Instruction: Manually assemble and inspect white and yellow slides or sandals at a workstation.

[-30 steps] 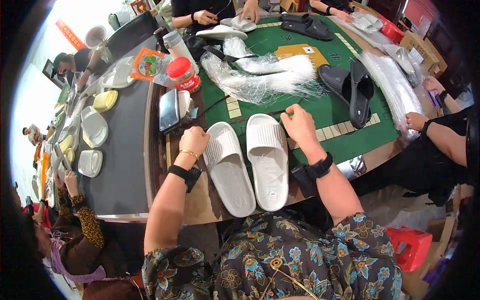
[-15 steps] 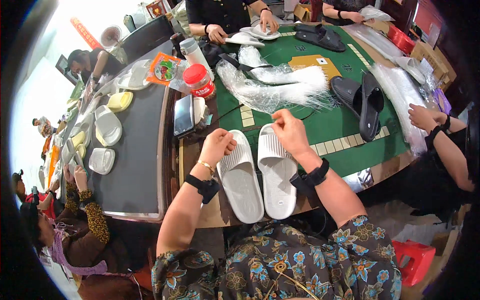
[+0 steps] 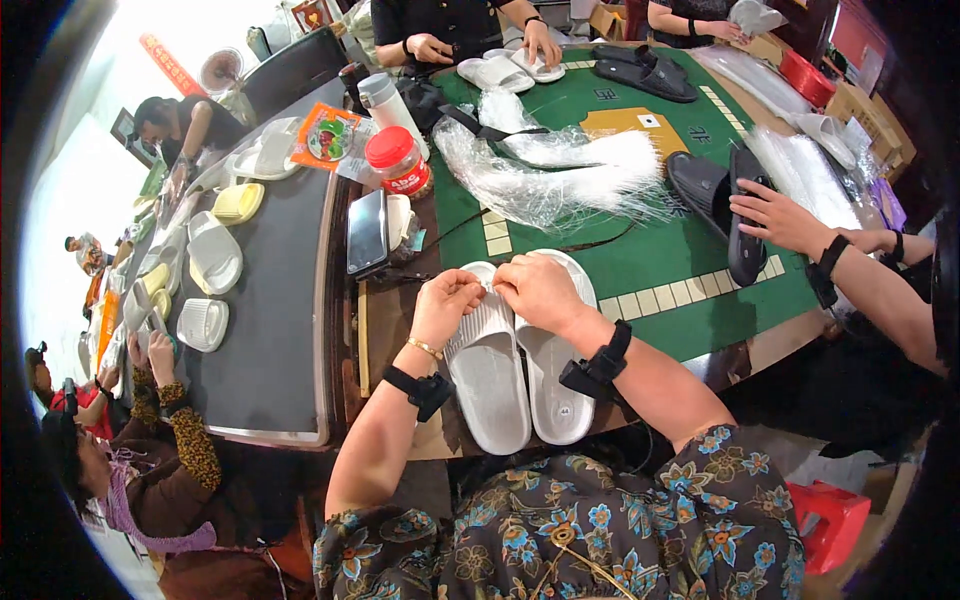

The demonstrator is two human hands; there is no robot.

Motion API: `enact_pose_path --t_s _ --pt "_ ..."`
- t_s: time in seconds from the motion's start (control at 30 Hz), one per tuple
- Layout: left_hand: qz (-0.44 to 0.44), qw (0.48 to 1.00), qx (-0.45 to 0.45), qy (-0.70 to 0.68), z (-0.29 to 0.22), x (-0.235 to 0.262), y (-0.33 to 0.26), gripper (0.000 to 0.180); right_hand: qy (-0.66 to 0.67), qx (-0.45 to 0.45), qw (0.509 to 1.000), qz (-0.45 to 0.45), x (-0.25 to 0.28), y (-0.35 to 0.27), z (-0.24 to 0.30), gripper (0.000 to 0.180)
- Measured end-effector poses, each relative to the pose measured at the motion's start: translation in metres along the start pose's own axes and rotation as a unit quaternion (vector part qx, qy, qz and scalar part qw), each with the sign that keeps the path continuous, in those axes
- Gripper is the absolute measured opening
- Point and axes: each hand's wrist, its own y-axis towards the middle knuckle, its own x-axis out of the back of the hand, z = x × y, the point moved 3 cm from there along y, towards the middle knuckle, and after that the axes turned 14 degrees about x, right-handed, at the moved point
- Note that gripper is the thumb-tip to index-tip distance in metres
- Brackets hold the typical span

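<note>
A pair of pale grey slide slippers lies side by side before me, toes away from me: the left slipper [image 3: 488, 395] and the right slipper [image 3: 560, 385]. My left hand [image 3: 448, 308] is closed in a pinch over the ribbed strap of the left slipper. Beside it my right hand [image 3: 540, 292] also pinches, its fingertips almost meeting the left ones at the toe end. Whatever thin thing lies between the fingertips is too small to make out. My right hand covers part of the right slipper's strap.
Beyond my hands lies a bundle of clear plastic strands [image 3: 590, 170] on the green table mat [image 3: 620, 255]. A red-lidded jar [image 3: 398, 165], phone [image 3: 367, 232] and bottle [image 3: 388, 105] stand left. At right, a co-worker's hand [image 3: 785, 218] touches black slippers [image 3: 748, 235]. More slippers cover the grey table [image 3: 270, 300].
My right hand has moved left from the right slipper, meeting my left hand over the left slipper's strap. The co-worker at right has reached to the black slippers. Across the table, one hand has left a white slipper.
</note>
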Motion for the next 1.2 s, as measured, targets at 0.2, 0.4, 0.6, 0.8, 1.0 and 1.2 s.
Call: enact_pose_path --t_s 0.2,0.4,0.6,0.8,1.0,1.2 --pt "-0.003 1.000 -0.017 0.002 -0.0018 -0.0026 -0.0024 0.009 -0.023 -0.011 1.000 0.015 -0.0013 0.0002 0.0006 0.010" --pt "-0.006 1.000 -0.008 0.006 -0.0023 -0.0030 -0.0033 0.009 -0.019 -0.010 1.000 0.023 0.0001 0.0012 0.0031 0.012" --pt "-0.003 1.000 -0.017 0.007 -0.0042 -0.0043 -0.0042 0.009 -0.021 -0.001 1.000 0.017 -0.0011 -0.0002 0.0020 0.011" --pt "-0.016 0.999 -0.026 0.037 -0.0058 -0.0037 -0.0057 0.010 -0.018 0.029 0.999 -0.018 -0.0008 -0.0003 0.0037 0.009" --pt "-0.021 0.996 -0.057 0.064 -0.0036 -0.0023 -0.0047 0.011 -0.015 0.024 0.999 -0.033 -0.0003 -0.0004 0.0043 0.008" --pt "-0.027 0.991 -0.057 0.114 -0.0074 -0.0045 -0.0070 0.009 -0.018 0.025 0.999 -0.024 0.0008 -0.0007 0.0043 0.009"
